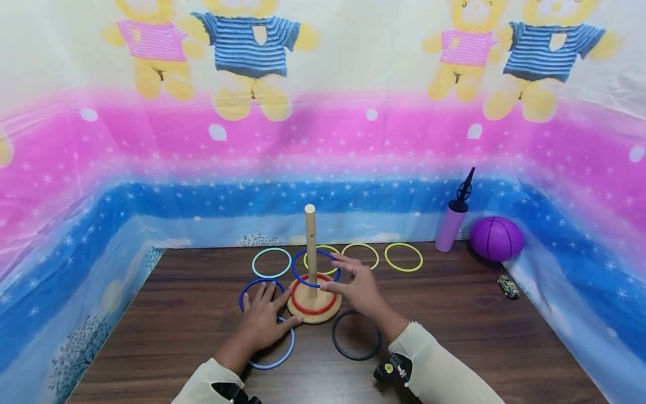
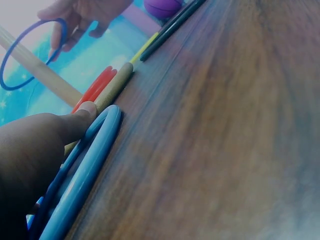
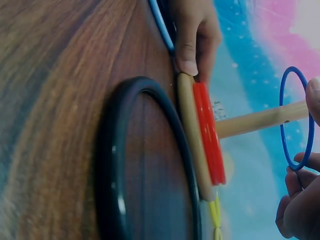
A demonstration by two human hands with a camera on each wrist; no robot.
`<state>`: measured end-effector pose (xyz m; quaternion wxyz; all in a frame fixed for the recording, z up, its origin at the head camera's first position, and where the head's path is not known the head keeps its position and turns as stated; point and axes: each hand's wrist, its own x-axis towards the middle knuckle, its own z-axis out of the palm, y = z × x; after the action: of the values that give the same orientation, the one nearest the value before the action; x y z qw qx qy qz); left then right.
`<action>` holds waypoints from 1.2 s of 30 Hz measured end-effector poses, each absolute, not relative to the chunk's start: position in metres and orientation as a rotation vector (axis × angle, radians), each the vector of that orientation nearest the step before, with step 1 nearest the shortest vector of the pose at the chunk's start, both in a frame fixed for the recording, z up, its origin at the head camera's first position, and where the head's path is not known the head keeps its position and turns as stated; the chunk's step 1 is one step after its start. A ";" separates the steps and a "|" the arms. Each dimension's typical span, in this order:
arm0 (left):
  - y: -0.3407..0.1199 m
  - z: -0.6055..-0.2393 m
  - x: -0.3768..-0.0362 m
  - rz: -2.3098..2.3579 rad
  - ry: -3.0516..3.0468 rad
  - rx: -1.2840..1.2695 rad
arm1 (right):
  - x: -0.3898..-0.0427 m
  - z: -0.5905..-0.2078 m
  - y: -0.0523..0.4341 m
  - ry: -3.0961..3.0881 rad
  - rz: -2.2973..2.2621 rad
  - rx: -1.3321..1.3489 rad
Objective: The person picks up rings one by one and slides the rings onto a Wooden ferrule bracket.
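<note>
A wooden peg (image 1: 310,235) stands on a round base (image 1: 313,319) with a red ring (image 1: 313,312) lying on it. My right hand (image 1: 348,280) pinches a dark blue ring (image 1: 292,268) that encircles the peg partway down, tilted; the right wrist view shows this ring (image 3: 284,120) around the peg (image 3: 260,120), above the red ring (image 3: 210,135). My left hand (image 1: 262,320) lies flat on the table, fingers spread over a light blue ring (image 1: 285,353) and another dark blue ring (image 1: 244,294). Its thumb (image 2: 82,112) touches the base edge (image 2: 115,85).
A black ring (image 1: 334,336) lies under my right wrist. Behind the peg lie a teal ring (image 1: 254,264) and yellow rings (image 1: 386,257). At the back right are a purple pump (image 1: 451,224), a purple ball (image 1: 497,238) and a toy car (image 1: 508,287). Printed sheeting walls the brown table (image 1: 454,336).
</note>
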<state>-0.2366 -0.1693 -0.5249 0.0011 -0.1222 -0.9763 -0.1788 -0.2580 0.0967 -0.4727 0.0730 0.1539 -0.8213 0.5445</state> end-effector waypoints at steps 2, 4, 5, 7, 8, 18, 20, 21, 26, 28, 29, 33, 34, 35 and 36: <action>-0.169 -0.525 -0.237 -0.565 -3.057 -0.388 | -0.259 -0.476 0.096 -2.459 1.647 0.460; -0.169 -0.524 -0.237 -0.570 -3.051 -0.396 | -0.260 -0.481 0.096 -2.461 1.638 0.460; -0.169 -0.524 -0.237 -0.571 -3.050 -0.399 | -0.260 -0.483 0.096 -2.464 1.626 0.464; -0.169 -0.524 -0.238 -0.571 -3.050 -0.405 | -0.262 -0.489 0.096 -2.472 1.604 0.484; -0.169 -0.524 -0.238 -0.572 -3.049 -0.407 | -0.263 -0.491 0.097 -2.474 1.596 0.499; -0.170 -0.522 -0.240 -0.558 -3.047 -0.403 | -0.264 -0.510 0.096 -2.493 1.497 0.624; -0.170 -0.523 -0.240 -0.566 -3.044 -0.405 | -0.263 -0.513 0.095 -2.498 1.459 0.618; -0.170 -0.523 -0.240 -0.565 -3.041 -0.407 | -0.262 -0.514 0.095 -2.502 1.454 0.608; -0.170 -0.524 -0.239 -0.565 -3.045 -0.405 | -0.261 -0.519 0.093 -2.544 1.381 0.556; -0.170 -0.525 -0.239 -0.572 -3.046 -0.406 | -0.261 -0.521 0.093 -2.569 1.343 0.530; -0.170 -0.526 -0.239 -0.575 -3.047 -0.407 | -0.261 -0.521 0.092 -2.576 1.336 0.522; -0.170 -0.526 -0.238 -0.579 -3.049 -0.402 | -0.260 -0.522 0.091 -2.607 1.297 0.496; -0.170 -0.526 -0.238 -0.578 -3.049 -0.399 | -0.260 -0.522 0.091 -2.611 1.294 0.492; -0.170 -0.526 -0.238 -0.576 -3.052 -0.397 | -0.260 -0.522 0.090 -2.619 1.285 0.490; -0.170 -0.526 -0.237 -0.572 -3.056 -0.395 | -0.259 -0.523 0.090 -2.626 1.278 0.487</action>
<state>-0.2375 -0.1704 -0.5263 0.0040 -0.1259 -0.9751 -0.1825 -0.2593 0.0895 -0.5227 0.0903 0.1638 -0.8834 0.4297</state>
